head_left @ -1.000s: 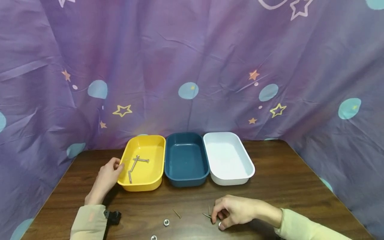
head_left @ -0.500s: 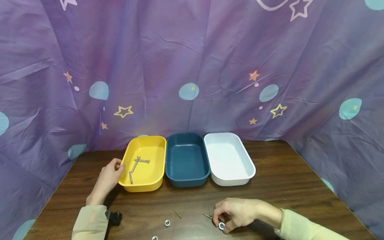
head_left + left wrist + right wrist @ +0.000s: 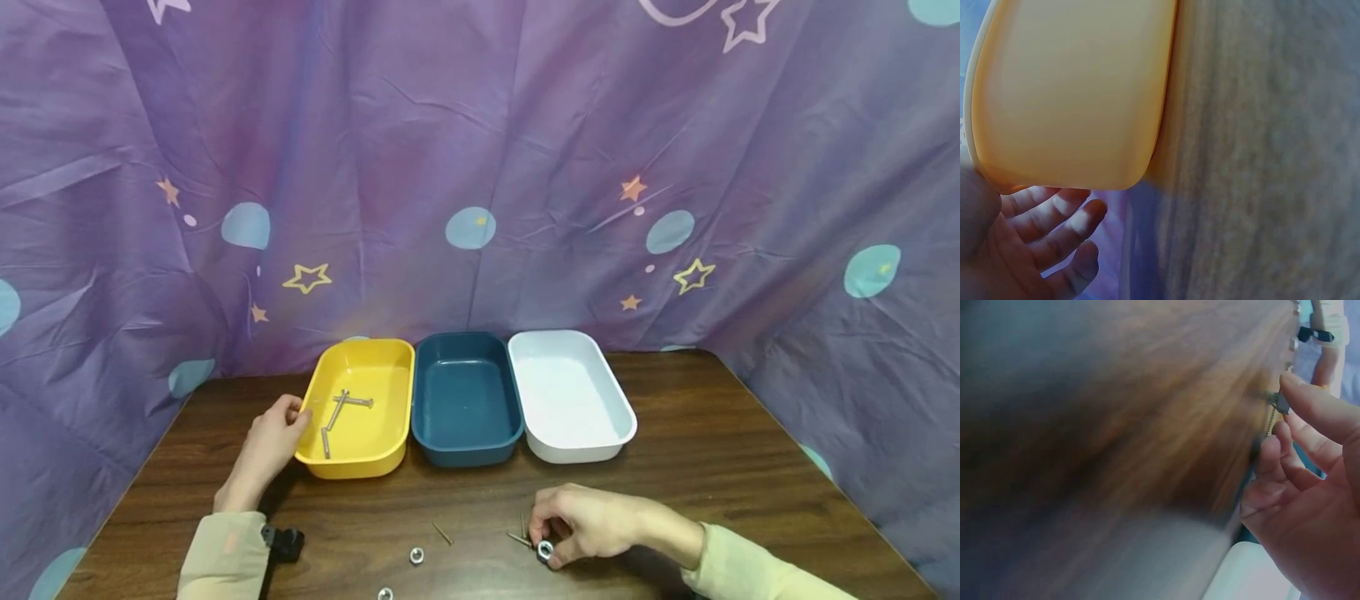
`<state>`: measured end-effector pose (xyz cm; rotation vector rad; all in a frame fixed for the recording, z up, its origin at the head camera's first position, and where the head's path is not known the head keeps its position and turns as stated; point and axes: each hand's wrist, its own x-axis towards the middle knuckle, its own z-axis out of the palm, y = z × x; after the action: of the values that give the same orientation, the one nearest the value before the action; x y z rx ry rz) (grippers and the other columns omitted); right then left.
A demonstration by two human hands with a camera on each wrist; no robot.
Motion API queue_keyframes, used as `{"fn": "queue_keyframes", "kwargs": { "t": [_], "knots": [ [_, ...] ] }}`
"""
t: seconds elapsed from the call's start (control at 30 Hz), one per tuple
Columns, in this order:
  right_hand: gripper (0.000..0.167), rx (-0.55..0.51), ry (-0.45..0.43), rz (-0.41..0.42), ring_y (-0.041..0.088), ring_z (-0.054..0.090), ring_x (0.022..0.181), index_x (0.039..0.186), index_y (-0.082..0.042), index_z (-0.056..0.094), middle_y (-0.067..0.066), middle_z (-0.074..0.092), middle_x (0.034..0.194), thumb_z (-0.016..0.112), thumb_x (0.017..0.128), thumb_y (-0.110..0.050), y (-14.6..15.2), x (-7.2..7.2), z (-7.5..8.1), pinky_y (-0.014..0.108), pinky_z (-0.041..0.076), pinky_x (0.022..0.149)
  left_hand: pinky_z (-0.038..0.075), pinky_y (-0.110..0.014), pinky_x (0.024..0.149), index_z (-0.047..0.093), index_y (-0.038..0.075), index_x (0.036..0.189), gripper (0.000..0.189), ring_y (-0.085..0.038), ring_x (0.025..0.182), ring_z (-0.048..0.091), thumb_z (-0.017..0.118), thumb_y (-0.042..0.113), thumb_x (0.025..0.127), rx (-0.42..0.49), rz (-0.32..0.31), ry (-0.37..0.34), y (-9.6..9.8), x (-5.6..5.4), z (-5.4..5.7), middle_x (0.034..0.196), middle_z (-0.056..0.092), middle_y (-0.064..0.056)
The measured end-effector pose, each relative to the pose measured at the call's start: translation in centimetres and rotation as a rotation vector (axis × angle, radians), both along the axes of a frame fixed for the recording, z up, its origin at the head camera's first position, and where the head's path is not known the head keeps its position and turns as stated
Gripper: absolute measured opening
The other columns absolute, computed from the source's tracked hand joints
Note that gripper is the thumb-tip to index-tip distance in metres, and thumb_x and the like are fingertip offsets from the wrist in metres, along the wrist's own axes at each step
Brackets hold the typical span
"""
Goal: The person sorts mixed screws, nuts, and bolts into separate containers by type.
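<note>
In the head view my left hand [image 3: 266, 442] holds the left rim of a yellow tray [image 3: 360, 468]. The left wrist view has the thumb by the rim and the other fingers loosely bent beside the outer wall. Several silver bolts [image 3: 337, 410] lie inside that tray. Low over the table, my right hand [image 3: 588, 523] pinches a silver hex nut [image 3: 545, 550] between thumb and fingers; the right wrist view shows this nut [image 3: 1282, 403] edge-on. Thin brass-coloured screws [image 3: 518, 540] lie right by these fingertips.
A dark blue tray [image 3: 468, 457] and a white tray [image 3: 581, 454] stand to the right of the yellow one. Nearer me on the wooden table [image 3: 697, 433] lie a nut [image 3: 416, 556], another nut [image 3: 385, 594] and a single screw [image 3: 443, 533]. A patterned purple cloth [image 3: 405, 167] hangs behind.
My right fingers have closed on the nut, tipped it up and drawn it slightly left, towards the screws. My left hand stays at the yellow tray.
</note>
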<state>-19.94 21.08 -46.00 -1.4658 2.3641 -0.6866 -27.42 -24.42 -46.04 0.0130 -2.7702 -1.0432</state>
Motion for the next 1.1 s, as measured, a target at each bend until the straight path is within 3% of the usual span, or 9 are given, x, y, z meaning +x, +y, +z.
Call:
{"fn": "queue_keyframes", "kwargs": {
  "t": [0.2,0.43,0.6,0.7,0.97,1.1],
  "knots": [
    [0.023,-0.077,0.030,-0.031,0.000,0.055,0.076,0.092,-0.020,0.063,-0.010,0.056,0.090,0.081,0.078,-0.017,-0.8,-0.6,0.7,0.016,0.046,0.066,0.045,-0.041,0.071,0.055,-0.001,0.111,0.025,-0.031,0.084,0.060,0.054,0.019,0.097,-0.001,0.004,0.005,0.0,0.0,-0.1,0.096,0.064,-0.018],
    [0.025,-0.194,0.053,-0.055,0.012,0.058,0.086,0.095,-0.022,0.064,-0.013,0.057,0.098,0.080,0.078,-0.014,-2.1,-1.7,2.0,0.027,0.049,0.074,0.044,-0.041,0.071,0.055,-0.001,0.110,0.024,-0.031,0.083,0.059,0.054,0.019,0.097,0.000,0.002,0.020,0.0,0.1,-0.1,0.094,0.063,-0.016],
    [0.024,-0.260,0.101,-0.069,0.018,0.058,0.082,0.095,-0.022,0.064,-0.011,0.058,0.097,0.079,0.079,-0.013,-3.0,-3.2,2.7,0.029,0.048,0.069,0.044,-0.040,0.071,0.055,-0.001,0.109,0.023,-0.031,0.083,0.059,0.054,0.018,0.097,-0.002,0.003,0.025,0.0,0.0,-0.1,0.093,0.063,-0.016],
    [0.024,-0.278,0.085,-0.098,0.020,0.059,0.083,0.095,-0.022,0.064,-0.010,0.058,0.096,0.079,0.080,-0.012,-3.5,-4.0,2.8,0.031,0.049,0.068,0.044,-0.040,0.071,0.055,-0.001,0.110,0.023,-0.030,0.083,0.059,0.054,0.018,0.097,-0.002,0.001,0.019,0.0,0.0,-0.1,0.094,0.063,-0.016],
    [0.021,-0.295,0.032,-0.179,0.013,0.059,0.088,0.095,-0.020,0.065,-0.009,0.060,0.097,0.079,0.081,-0.012,-5.0,-5.8,3.5,0.035,0.052,0.069,0.045,-0.042,0.072,0.055,-0.002,0.110,0.024,-0.031,0.084,0.060,0.053,0.018,0.097,-0.003,0.000,0.018,0.0,0.1,0.0,0.095,0.065,-0.018],
    [0.020,-0.280,0.056,-0.222,0.010,0.060,0.084,0.095,-0.019,0.066,-0.010,0.060,0.093,0.079,0.081,-0.013,-5.6,-6.5,3.7,0.036,0.052,0.072,0.045,-0.040,0.071,0.055,-0.002,0.110,0.024,-0.031,0.083,0.060,0.053,0.018,0.096,-0.003,0.000,0.018,0.0,0.2,0.2,0.094,0.064,-0.018]
  ]
}}
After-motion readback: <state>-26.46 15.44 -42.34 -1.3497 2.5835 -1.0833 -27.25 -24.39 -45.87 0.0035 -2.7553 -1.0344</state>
